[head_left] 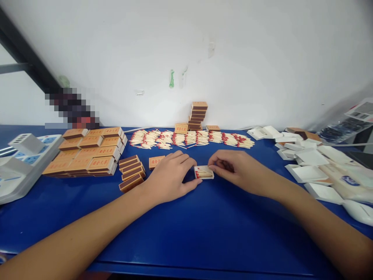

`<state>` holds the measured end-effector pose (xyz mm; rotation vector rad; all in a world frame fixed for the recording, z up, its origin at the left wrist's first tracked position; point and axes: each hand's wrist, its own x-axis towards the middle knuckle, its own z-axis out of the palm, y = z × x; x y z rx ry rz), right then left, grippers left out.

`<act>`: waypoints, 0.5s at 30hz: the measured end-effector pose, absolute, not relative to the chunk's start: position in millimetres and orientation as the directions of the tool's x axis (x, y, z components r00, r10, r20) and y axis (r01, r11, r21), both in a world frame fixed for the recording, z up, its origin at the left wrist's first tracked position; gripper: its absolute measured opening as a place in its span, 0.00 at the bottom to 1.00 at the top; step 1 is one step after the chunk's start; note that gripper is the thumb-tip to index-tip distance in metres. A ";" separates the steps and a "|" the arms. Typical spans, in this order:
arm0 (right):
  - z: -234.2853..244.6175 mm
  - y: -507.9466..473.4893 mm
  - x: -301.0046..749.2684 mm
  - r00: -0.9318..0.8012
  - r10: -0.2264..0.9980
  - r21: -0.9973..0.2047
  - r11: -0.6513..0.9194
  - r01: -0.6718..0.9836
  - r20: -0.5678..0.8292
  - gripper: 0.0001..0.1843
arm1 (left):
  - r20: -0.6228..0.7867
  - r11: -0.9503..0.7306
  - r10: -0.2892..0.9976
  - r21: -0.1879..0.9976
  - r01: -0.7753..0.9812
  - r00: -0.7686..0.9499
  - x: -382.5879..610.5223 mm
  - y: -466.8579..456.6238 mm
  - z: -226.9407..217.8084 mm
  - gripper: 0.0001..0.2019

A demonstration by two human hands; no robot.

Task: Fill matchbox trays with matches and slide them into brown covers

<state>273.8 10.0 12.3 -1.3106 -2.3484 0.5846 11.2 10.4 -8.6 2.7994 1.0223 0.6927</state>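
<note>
A small white matchbox tray (pixel 204 177) lies on the blue table with red-headed matches (pixel 205 174) inside, their heads to the left. My left hand (pixel 173 175) grips the tray's left end between thumb and fingers. At the right end, my right hand (pixel 233 169) is closed in a pinch, its fingertips touching the tray's corner; whether a match is between them is hidden. Behind the hands, several heaps of loose matches (pixel 190 138) form a row. An orange matchbox (pixel 155 162) lies just beyond my left hand, and several tilted matchboxes (pixel 131 173) lean together to its left.
Stacked matchboxes (pixel 93 151) fill the left side beside a power strip (pixel 35 163). A tower of matchboxes (pixel 198 114) stands against the wall. To the right are several white trays (pixel 310 156) and a tissue pack (pixel 346 181).
</note>
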 end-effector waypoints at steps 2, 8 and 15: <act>16.3 18.6 287.5 -0.410 0.887 -0.506 0.459 0.730 0.213 0.14 | 0.390 -0.778 0.624 0.223 0.588 0.677 11.4 9.8 -8.5 0.12; 9.6 39.9 311.8 -0.400 0.886 -0.446 0.464 0.765 0.234 0.20 | 0.391 -0.786 0.613 0.213 0.581 0.686 11.3 10.0 -8.2 0.13; 5.8 45.5 329.2 -0.378 0.924 -0.413 0.363 0.835 0.047 0.26 | 0.372 -0.783 0.617 0.208 0.586 0.694 9.9 9.5 -8.6 0.15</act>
